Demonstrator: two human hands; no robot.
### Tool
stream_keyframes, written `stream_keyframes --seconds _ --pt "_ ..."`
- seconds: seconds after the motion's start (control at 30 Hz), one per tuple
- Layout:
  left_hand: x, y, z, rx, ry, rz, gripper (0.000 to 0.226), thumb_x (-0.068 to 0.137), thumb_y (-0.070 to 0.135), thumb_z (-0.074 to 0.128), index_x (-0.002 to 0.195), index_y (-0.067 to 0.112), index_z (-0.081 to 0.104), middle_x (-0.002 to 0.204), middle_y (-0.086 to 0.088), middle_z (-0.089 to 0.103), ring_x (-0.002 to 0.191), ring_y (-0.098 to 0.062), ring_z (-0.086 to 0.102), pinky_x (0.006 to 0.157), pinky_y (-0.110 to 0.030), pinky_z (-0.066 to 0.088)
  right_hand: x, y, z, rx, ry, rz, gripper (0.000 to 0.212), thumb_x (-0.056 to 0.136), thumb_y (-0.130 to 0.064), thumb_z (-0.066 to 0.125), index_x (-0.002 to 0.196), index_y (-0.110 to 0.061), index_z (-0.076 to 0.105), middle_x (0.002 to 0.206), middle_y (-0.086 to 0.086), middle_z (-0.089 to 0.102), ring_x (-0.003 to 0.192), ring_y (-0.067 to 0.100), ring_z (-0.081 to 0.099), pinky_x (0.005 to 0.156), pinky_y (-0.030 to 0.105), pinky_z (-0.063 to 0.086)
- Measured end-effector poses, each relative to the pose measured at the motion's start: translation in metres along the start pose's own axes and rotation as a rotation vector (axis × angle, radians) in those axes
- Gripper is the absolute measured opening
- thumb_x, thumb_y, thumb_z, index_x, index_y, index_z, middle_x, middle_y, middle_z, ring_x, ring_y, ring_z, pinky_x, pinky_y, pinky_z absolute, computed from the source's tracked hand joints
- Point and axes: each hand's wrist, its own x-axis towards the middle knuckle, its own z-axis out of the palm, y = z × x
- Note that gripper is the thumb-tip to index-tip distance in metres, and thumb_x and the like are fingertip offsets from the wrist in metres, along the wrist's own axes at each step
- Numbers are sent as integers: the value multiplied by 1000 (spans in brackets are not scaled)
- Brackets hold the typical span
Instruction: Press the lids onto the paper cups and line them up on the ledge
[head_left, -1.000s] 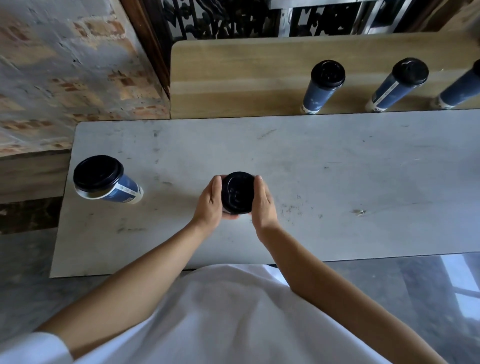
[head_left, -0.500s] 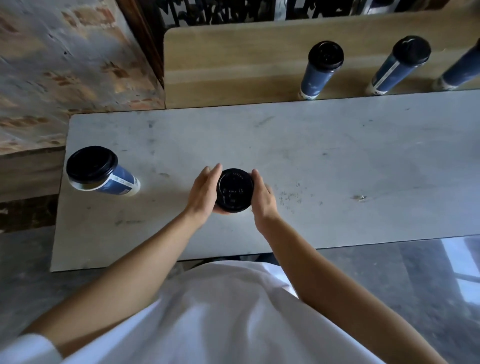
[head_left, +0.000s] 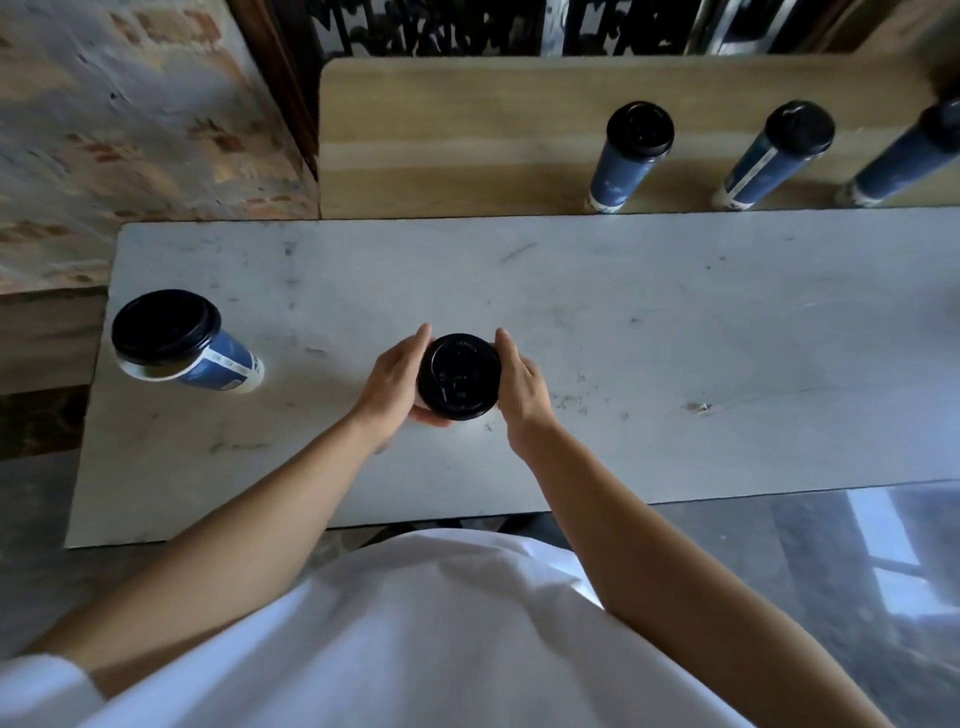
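Observation:
A paper cup with a black lid (head_left: 459, 376) stands on the grey table (head_left: 675, 338) in front of me; only its lid shows from above. My left hand (head_left: 390, 383) wraps its left side and my right hand (head_left: 522, 387) lies flat against its right side. Another blue cup with a black lid (head_left: 171, 340) stands at the table's left end. Three lidded blue cups stand in a row on the wooden ledge (head_left: 467, 156): one (head_left: 629, 153), a second (head_left: 776, 153) and a third (head_left: 906, 156) at the right edge.
A brick wall (head_left: 130, 130) rises at the left beyond the table. Dark metal grillwork (head_left: 441, 26) stands behind the ledge. The ledge's left half holds nothing. A glossy floor (head_left: 857, 571) lies below the table's front edge.
Both hands stay on the cup at the same spot on the table. The fingers of both hands have straightened a little along its sides. The camera view shifted slightly.

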Motion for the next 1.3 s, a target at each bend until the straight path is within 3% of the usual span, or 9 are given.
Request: stream_keyframes --seconds 0.17,0.3,0.5,0.6,0.67,0.77,0.93,1.1,1.3 --pt "6 5 17 -279 189 -296 52 102 63 36 99 19 64 104 -10 69 89 -27 69 50 -32 58 7 0 -21 115 -196 60 53 101 -58 37 131 -23 64 132 -2 67 123 17 59 89 38 45" --pt "10 11 27 -435 123 -418 40 104 48 46 104 12 65 106 -14 69 92 -32 69 50 -32 59 14 -17 -46 -63 -333 -3 42 87 -43 61 125 -27 64 118 -6 72 104 11 66 79 30 51" --pt "14 5 51 -473 138 -392 26 105 20 45 99 11 68 98 -13 70 69 -23 73 51 -30 58 33 -42 -56 -505 -372 -28 82 72 -9 87 143 -18 47 125 6 66 105 20 69 86 38 60" --pt "13 -4 63 -259 241 -323 28 106 26 39 104 13 64 96 -8 72 68 -23 74 53 -32 59 46 -52 -62 -649 -439 -21 78 72 -16 88 139 -19 48 122 2 65 100 13 68 75 28 57" --pt "15 -25 62 144 469 -153 28 103 34 49 110 10 61 111 -9 70 90 -29 71 74 -37 59 58 -58 -66 -745 -484 -39 73 72 -19 88 133 -22 49 120 2 66 99 13 68 73 27 57" --pt "13 -61 61 658 774 -51 55 96 44 59 135 6 50 141 -22 50 130 -43 44 105 -48 40 73 -74 -74 -1018 -530 -187 77 71 -22 89 136 -21 47 126 5 64 111 24 64 92 42 57" --pt "17 -108 73 670 825 -326 92 92 63 52 160 14 14 169 -19 2 153 -49 -1 122 -64 5 80 -107 -88 -1555 -538 -495 93 71 -31 82 149 -23 34 134 9 51 121 30 52 95 40 49" --pt "17 -138 90 694 942 -158 87 88 59 43 159 14 16 164 -25 15 148 -54 6 120 -65 2 76 -162 -90 -2224 -438 -937 61 78 -27 73 130 -17 42 123 6 51 107 33 57 77 42 50" --pt "22 -140 89 659 1047 -113 80 85 57 36 153 18 20 161 -23 19 150 -49 3 117 -44 -25 51 -232 -67 -2699 -230 -1322 79 76 -34 79 142 -36 37 124 4 53 113 31 52 94 46 39"
